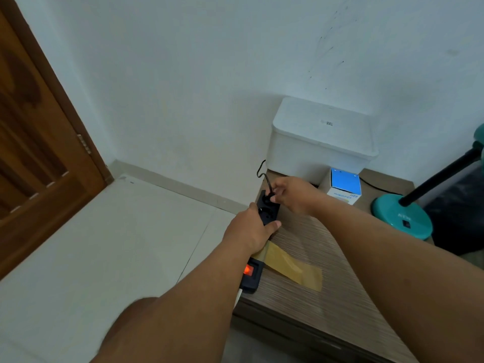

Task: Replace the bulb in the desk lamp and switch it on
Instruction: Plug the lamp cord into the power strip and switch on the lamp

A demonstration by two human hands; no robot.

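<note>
Nearest you, the black power strip (pixel 258 247) lies along the left edge of the table (pixel 327 297), its red switch (pixel 248 270) lit and yellow tape (pixel 290 265) across it. Your left hand (pixel 248 231) clamps the strip's middle. Just beyond, your right hand (pixel 293 193) pinches a black plug (pixel 268 197) at the far socket. The teal desk lamp (pixel 402 218) stands to the right, a white box (pixel 322 140) behind.

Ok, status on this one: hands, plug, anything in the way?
Left hand gripping power strip. Right hand pinching black plug at end socket. Strip switch glowing. Teal lamp right. No obstruction.
</note>
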